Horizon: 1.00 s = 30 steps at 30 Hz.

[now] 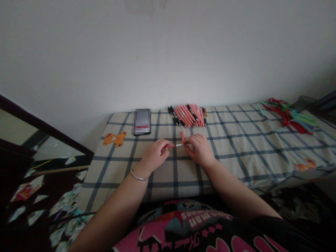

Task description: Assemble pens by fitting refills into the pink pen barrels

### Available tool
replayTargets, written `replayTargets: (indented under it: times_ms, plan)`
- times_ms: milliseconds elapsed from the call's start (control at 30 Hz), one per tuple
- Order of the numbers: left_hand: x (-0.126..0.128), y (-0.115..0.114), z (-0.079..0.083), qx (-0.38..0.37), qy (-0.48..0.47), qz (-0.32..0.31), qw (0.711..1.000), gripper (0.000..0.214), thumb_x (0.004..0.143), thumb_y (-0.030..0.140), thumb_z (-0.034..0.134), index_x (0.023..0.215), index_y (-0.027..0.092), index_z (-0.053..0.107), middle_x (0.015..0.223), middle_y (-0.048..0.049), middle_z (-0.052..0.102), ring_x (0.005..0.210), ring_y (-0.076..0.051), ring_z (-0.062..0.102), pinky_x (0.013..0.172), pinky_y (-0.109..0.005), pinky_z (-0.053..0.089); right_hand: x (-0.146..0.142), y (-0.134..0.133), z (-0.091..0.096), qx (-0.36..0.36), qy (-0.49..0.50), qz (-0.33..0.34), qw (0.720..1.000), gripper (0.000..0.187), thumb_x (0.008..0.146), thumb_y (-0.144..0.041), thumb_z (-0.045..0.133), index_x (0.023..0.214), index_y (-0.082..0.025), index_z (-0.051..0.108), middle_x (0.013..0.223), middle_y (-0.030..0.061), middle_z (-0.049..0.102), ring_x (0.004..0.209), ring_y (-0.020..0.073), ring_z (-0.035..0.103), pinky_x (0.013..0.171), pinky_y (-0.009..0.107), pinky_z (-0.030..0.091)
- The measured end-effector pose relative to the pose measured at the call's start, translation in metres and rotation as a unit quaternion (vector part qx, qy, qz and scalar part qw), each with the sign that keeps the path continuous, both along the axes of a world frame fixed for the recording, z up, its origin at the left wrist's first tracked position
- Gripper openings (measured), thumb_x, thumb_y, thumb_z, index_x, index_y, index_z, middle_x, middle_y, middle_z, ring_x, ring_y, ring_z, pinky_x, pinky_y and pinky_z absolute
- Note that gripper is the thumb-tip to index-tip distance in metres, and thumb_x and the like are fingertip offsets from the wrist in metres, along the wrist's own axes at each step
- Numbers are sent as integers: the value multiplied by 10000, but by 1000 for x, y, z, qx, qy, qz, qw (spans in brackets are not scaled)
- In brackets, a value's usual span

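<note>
My left hand (pixel 155 154), with a bangle on the wrist, is closed around a pinkish-red pen barrel (pixel 170 145) whose end points right. My right hand (pixel 198 148) pinches a thin white pen refill (pixel 179 144), its tip close to the barrel's end. A pink pen part (pixel 183 136) shows beside the right fingers; whether they hold it too, I cannot tell. Beyond both hands lies a pile of pink pens (pixel 186 115) with several black-gripped ones among them.
A phone-like device (pixel 142 121) with a blurred screen lies at the back left of the checked tablecloth (pixel 162 175). Coloured strips (pixel 294 117) are heaped at the far right. The wall (pixel 168 56) borders the table's back. Paper scraps (pixel 65 206) litter the floor at left.
</note>
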<state>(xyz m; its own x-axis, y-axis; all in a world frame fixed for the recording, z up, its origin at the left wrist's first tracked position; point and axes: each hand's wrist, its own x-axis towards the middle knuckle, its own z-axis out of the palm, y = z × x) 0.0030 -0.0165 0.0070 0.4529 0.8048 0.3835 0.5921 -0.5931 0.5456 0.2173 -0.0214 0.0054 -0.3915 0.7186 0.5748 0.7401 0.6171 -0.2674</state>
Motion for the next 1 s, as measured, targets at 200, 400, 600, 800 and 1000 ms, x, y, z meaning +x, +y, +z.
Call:
replayTargets:
  times_ms: [200,400,600,800,1000]
  plan:
    - [0,-1,-1,-1,22,-18,1000,231,789,59,458,952,180,568,901,-36,601,854,-166,572,781,-304,472,1,0,-2,14,-22,-5,1000,143,903,-246,489,872,-209,623,795,35,664,769,174,578,773,329,366]
    - [3,-3,2,20,81,-21,996,231,816,82,450,980,181,578,928,-48,599,858,-174,578,772,-309,478,-1,-2,-1,19,-39,23,999,152,910,-275,507,921,-236,654,916,26,687,824,160,595,789,329,350]
    - [6,-5,4,44,124,-17,991,161,863,169,458,963,180,585,907,-54,602,828,-178,585,742,-314,481,-5,-1,-4,-9,-48,32,998,77,877,-259,562,880,-221,628,875,20,684,818,159,605,753,310,350]
    - [7,-5,2,56,135,-2,989,161,900,259,453,937,180,588,873,-50,603,794,-176,583,702,-306,477,-5,0,-6,-19,-43,29,998,88,853,-289,594,878,-205,589,830,28,670,794,172,601,753,309,365]
    - [6,-4,1,47,105,35,993,163,897,257,461,940,182,599,863,-46,605,802,-169,590,705,-290,469,-2,-1,-4,-17,-21,-12,1000,208,799,-309,643,972,-212,583,943,52,669,884,219,580,797,340,376]
